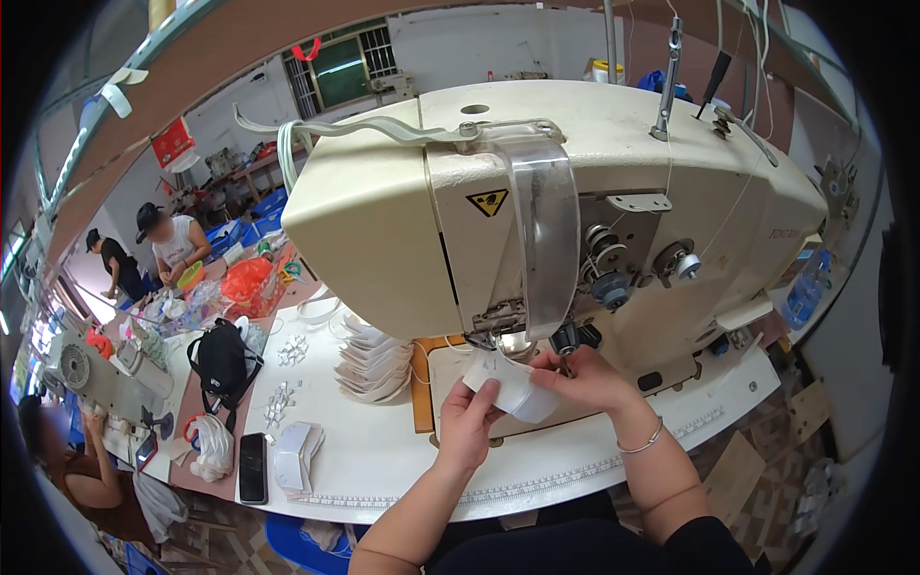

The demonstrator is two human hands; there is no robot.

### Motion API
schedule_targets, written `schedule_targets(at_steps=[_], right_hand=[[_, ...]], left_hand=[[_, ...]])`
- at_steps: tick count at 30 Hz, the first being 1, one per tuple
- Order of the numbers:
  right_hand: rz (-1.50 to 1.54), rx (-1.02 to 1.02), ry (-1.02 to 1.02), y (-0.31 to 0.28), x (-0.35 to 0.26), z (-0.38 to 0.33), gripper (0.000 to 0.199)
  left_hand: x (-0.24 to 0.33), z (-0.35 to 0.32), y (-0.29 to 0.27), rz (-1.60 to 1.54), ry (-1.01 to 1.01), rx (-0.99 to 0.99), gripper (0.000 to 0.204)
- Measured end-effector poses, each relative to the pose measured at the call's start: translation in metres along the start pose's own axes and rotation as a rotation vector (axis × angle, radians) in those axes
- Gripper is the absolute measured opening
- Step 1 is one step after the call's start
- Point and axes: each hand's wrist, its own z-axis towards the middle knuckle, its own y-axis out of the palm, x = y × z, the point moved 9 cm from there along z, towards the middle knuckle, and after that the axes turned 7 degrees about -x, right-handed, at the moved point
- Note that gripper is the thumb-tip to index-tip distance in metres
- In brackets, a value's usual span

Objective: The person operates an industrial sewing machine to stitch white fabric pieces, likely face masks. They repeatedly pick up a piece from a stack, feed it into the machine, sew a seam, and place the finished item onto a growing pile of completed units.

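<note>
A small white fabric piece [513, 388] lies under the needle area of a large cream sewing machine [546, 192]. My left hand [467, 422] pinches the piece's near left edge. My right hand [586, 376] grips its right side, fingers just below the presser foot [508, 343]; a thin bracelet circles that wrist. A clear plastic guard [544, 240] hangs in front of the needle. The needle itself is hidden behind the guard and my fingers.
A stack of white pieces [374, 369] sits left of the machine, a smaller pile [297, 455] near the table edge [402, 503]. A black phone [253, 468], a black bag [222, 362], small white clips. Other people work at tables far left.
</note>
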Motion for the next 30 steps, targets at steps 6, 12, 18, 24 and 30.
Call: schedule_targets(at_steps=[6, 12, 18, 24, 30], right_hand=[[-0.070, 0.044, -0.008, -0.002, 0.005, 0.001, 0.031], [-0.040, 0.133, -0.010, -0.001, 0.003, 0.002, 0.031], [-0.088, 0.174, 0.042, 0.006, -0.003, 0.000, 0.031], [0.071, 0.122, 0.056, 0.009, 0.008, -0.001, 0.027], [0.085, 0.106, 0.027, 0.015, 0.003, 0.002, 0.024]], left_hand=[[0.001, 0.003, -0.005, -0.008, 0.004, 0.015, 0.026], [0.011, 0.013, -0.011, 0.008, 0.010, 0.029, 0.025], [0.015, -0.001, -0.003, 0.056, 0.095, 0.055, 0.031], [0.012, -0.004, -0.002, 0.014, 0.117, 0.049, 0.037], [0.019, 0.004, -0.007, 0.010, 0.080, 0.034, 0.035]])
